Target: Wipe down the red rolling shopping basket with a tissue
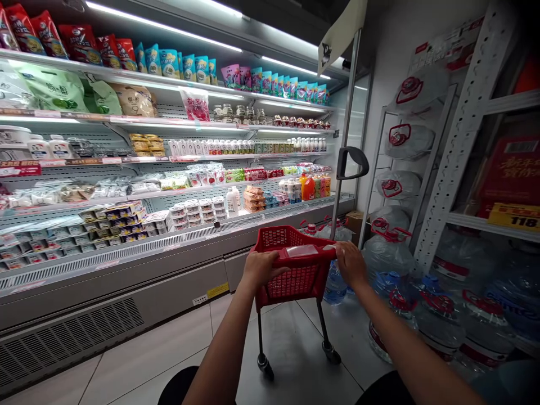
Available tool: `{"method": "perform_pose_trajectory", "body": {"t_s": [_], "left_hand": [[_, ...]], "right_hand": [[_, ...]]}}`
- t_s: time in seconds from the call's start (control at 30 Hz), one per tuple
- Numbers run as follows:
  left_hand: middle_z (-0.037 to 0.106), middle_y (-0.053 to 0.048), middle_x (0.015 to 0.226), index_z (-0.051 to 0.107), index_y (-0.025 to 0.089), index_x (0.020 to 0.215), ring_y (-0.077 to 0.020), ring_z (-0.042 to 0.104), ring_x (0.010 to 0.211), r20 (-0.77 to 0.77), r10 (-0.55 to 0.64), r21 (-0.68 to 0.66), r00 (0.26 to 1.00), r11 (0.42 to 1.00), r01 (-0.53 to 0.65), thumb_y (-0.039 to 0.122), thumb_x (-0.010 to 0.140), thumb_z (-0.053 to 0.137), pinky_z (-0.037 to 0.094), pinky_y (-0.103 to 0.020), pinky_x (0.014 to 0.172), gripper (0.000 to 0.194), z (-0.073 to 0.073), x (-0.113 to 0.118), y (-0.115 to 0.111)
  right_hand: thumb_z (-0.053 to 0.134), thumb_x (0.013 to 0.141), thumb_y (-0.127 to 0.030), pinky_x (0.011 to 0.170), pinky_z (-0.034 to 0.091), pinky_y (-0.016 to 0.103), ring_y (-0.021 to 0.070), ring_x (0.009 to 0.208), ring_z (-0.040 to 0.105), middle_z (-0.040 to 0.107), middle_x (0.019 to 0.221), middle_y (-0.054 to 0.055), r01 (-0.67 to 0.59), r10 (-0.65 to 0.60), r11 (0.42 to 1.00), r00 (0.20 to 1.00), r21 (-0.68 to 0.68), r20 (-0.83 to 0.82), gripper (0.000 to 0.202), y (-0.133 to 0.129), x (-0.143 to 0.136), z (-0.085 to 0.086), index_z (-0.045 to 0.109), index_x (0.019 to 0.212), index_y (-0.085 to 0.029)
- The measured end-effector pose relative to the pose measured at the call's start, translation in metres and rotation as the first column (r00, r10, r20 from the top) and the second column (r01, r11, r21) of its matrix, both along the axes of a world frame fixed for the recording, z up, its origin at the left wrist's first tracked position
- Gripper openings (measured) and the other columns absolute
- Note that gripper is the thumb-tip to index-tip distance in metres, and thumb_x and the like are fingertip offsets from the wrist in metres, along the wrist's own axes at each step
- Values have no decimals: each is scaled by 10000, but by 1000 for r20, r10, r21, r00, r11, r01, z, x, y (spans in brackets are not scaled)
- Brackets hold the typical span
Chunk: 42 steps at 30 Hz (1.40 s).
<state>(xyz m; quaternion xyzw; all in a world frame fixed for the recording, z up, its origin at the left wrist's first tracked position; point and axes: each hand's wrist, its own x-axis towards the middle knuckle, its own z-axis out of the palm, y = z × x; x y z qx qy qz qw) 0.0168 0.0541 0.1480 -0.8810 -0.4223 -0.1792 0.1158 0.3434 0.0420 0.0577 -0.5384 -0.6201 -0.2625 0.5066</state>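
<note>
A small red shopping cart (291, 281) on dark legs with casters stands on the tiled floor at the centre, in front of me. My left hand (262, 269) rests on the left part of its handle bar, thumb stretched to the right and the other fingers over the bar. On the right end of the bar lies my right hand (350, 264), its fingers bent around the rim. A pale label (301, 251) sits on the bar between both hands. The cart's inside is mostly hidden by its handle side.
A lit refrigerated shelf (236, 225) with cups, bottles and bags runs along the left and ahead. Large water bottles (388, 253) stand on a rack and the floor at the right. A metal pole (346, 124) with a black handle rises behind the cart.
</note>
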Motion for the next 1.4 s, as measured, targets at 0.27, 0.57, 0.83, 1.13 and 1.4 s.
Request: {"method": "perform_pose_trajectory", "body": {"t_s": [0.27,0.57,0.83,1.13,1.4], "left_hand": [[468,-60,1618,467,349,1533,-332,488,1436,197,42,107,979,992,-64,588,1045,421,278,-605,1210,545,-12,49,-19],[617,-16,1489,605,333,1413,-252,555,1389,258,-99,219,961,975,42,398,1083,442,335,-505,1222,373,-35,73,-14],[624,0,1480,621,326,1386,-224,565,1379,324,-124,225,938,973,50,387,1095,417,299,-495,1241,361,-33,69,-13],[669,15,1423,649,336,1351,-204,589,1358,283,-164,228,945,969,99,354,1096,412,192,-515,1300,349,-26,50,-12],[707,-14,1367,678,293,1300,-223,615,1323,285,-116,254,951,966,41,326,1092,418,113,-571,1311,335,-14,28,-3]], "right_hand": [[268,1069,-280,1217,309,573,256,1421,480,563,1511,109,-29,33,998,995,52,-94,517,-15,-101,-6,416,1563,-245],[262,1073,-306,1233,333,503,256,1251,631,722,1279,88,-91,95,994,994,-69,55,472,-12,-19,1,662,1318,-248],[227,1082,-307,1214,349,588,301,1459,453,568,1507,129,-1,1,1000,999,-5,-36,509,-12,-45,-3,480,1511,-202],[325,1066,-280,1204,408,487,235,1389,540,612,1479,45,-107,125,988,978,-110,167,509,-21,-79,7,451,1559,-281],[292,1096,-327,1242,323,521,236,1215,641,743,1210,63,-65,79,987,993,-144,93,442,-13,-25,15,705,1221,-229]]}}
